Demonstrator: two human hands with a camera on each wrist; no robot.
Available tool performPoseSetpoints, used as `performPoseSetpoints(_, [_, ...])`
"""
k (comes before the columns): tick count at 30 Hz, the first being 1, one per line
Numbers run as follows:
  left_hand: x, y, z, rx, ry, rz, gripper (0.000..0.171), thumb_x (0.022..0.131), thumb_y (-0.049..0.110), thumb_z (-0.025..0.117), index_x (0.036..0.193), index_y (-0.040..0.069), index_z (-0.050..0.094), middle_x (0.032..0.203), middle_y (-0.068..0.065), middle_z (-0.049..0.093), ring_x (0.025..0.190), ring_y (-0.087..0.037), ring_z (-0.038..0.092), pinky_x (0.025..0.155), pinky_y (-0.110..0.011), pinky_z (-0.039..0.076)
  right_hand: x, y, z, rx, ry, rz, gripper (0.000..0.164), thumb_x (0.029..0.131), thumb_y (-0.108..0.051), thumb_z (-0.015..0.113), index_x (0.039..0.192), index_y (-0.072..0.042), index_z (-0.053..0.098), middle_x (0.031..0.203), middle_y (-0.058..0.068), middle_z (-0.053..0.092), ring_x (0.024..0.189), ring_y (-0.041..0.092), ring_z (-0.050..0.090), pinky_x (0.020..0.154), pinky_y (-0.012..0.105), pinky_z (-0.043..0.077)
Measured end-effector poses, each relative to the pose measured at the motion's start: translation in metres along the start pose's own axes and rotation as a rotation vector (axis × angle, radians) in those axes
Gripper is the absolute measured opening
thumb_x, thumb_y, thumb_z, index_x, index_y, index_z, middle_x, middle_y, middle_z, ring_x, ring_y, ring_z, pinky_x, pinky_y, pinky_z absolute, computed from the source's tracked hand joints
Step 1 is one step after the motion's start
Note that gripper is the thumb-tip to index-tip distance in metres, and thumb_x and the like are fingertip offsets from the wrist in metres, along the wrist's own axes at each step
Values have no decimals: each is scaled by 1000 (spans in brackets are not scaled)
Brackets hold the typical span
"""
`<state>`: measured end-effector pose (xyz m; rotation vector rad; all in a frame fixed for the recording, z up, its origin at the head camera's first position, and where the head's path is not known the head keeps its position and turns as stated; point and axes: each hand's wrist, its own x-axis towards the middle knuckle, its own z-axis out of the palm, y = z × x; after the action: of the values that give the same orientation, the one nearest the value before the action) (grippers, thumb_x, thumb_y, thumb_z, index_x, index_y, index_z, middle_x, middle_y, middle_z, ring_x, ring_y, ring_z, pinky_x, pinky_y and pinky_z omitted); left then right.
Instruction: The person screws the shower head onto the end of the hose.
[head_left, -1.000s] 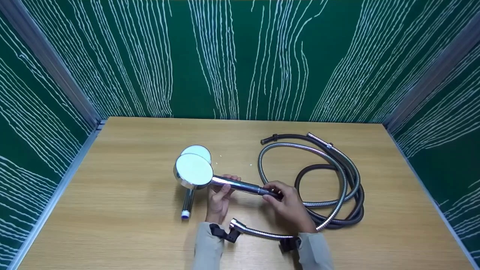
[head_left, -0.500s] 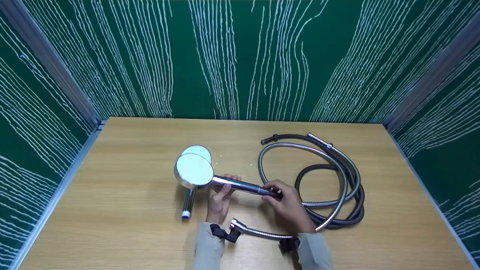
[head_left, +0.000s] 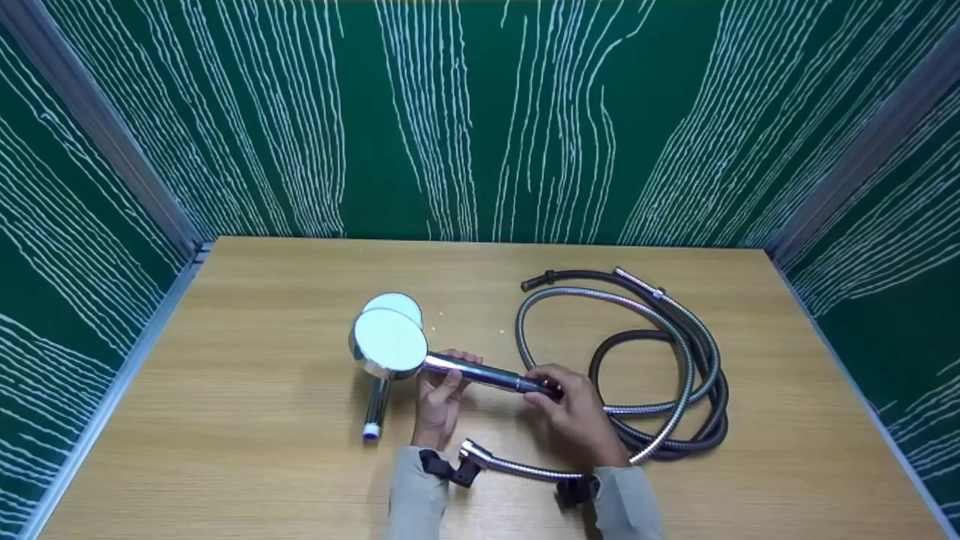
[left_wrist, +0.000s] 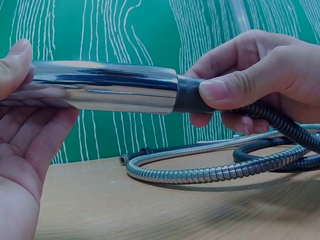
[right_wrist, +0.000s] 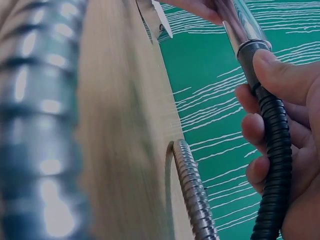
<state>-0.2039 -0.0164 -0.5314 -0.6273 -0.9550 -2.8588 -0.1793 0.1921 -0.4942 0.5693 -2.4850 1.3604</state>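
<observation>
My left hand [head_left: 437,409] holds a chrome hand shower [head_left: 391,340] by its handle, thumb on top and fingers beneath. Its round pale face points up. At the handle's end, my right hand [head_left: 577,412] pinches the black connector [left_wrist: 192,95] of a ribbed black shower hose [right_wrist: 275,135] between thumb and fingers. In the left wrist view the connector sits right against the chrome handle [left_wrist: 115,87], in line with it. The black hose runs back through the right palm. A second chrome hand shower [head_left: 378,401], partly hidden behind the first, lies on the table, its white and blue handle end toward me.
A silver metal hose [head_left: 592,291] lies coiled with the black hose on the right of the wooden table [head_left: 247,420]. Its chrome cone end [head_left: 474,451] lies between my forearms. Green walls [head_left: 495,120] with white lines stand around the table.
</observation>
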Motion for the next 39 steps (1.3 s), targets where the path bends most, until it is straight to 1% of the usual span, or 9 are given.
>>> performPoseSetpoints(5, [0, 0, 0, 7, -17, -6, 15, 92, 4, 55, 104, 8, 63, 101, -3, 69, 101, -18, 66, 100, -34, 53, 0, -2, -1, 5, -26, 45, 18, 80, -12, 74, 97, -13, 69, 90, -2, 69, 81, 10, 60, 73, 23, 53])
performPoseSetpoints(14, [1, 0, 0, -17, -33, -12, 17, 92, 2, 55, 105, 8, 64, 101, -3, 69, 101, -19, 66, 100, -34, 53, 2, -3, -5, 44, -84, 148, 22, 77, -8, 76, 98, -13, 67, 86, -2, 66, 76, 9, 57, 69, 19, 51])
performPoseSetpoints(20, [1, 0, -1, -39, -35, -16, 18, 91, 1, 56, 106, 8, 65, 102, -4, 70, 102, -18, 66, 102, -36, 52, 3, -4, -8, 34, -104, 142, 23, 77, -8, 76, 98, -12, 67, 85, -2, 65, 75, 8, 55, 68, 19, 49])
performPoseSetpoints(25, [1, 1, -2, -67, -61, -21, 18, 92, 1, 56, 106, 7, 65, 102, -4, 69, 102, -19, 66, 102, -35, 52, 4, -6, -11, 54, -140, 142, 22, 78, -10, 77, 96, -10, 65, 84, 0, 65, 73, 7, 54, 63, 17, 47])
performPoseSetpoints(27, [1, 1, -2, -72, -67, -29, 17, 92, 2, 56, 106, 7, 65, 101, -4, 69, 101, -20, 66, 102, -34, 52, 4, -8, -13, 68, -166, 146, 22, 77, -10, 77, 96, -9, 65, 83, 1, 65, 72, 6, 54, 63, 17, 47])
performPoseSetpoints(30, [2, 2, -1, -79, -83, -40, 17, 92, 4, 57, 107, 6, 65, 102, -5, 70, 102, -20, 66, 103, -35, 51, 5, -11, -14, 92, -230, 168, 24, 78, -11, 77, 98, -10, 65, 82, 0, 61, 72, 7, 51, 63, 17, 45])
performPoseSetpoints(34, [5, 6, 3, -72, -128, -57, 19, 92, 5, 57, 110, 7, 64, 105, -6, 70, 104, -20, 66, 103, -36, 51, 6, -17, -14, 133, -345, 210, 16, 81, -13, 74, 94, -8, 66, 77, -3, 54, 70, 8, 47, 62, 18, 41])
performPoseSetpoints(36, [7, 8, 5, -59, -140, -70, 20, 93, 5, 56, 112, 7, 64, 106, -6, 71, 104, -20, 66, 102, -35, 52, 7, -21, -15, 171, -388, 245, 12, 85, -16, 70, 92, -7, 67, 77, -3, 54, 70, 8, 48, 62, 18, 43])
performPoseSetpoints(39, [9, 11, 7, -31, -139, -95, 22, 95, 3, 52, 114, 8, 63, 107, -5, 71, 104, -19, 67, 101, -34, 52, 8, -27, -18, 249, -420, 327, 20, 92, -24, 62, 100, -6, 66, 78, 1, 57, 70, 12, 51, 60, 19, 46])
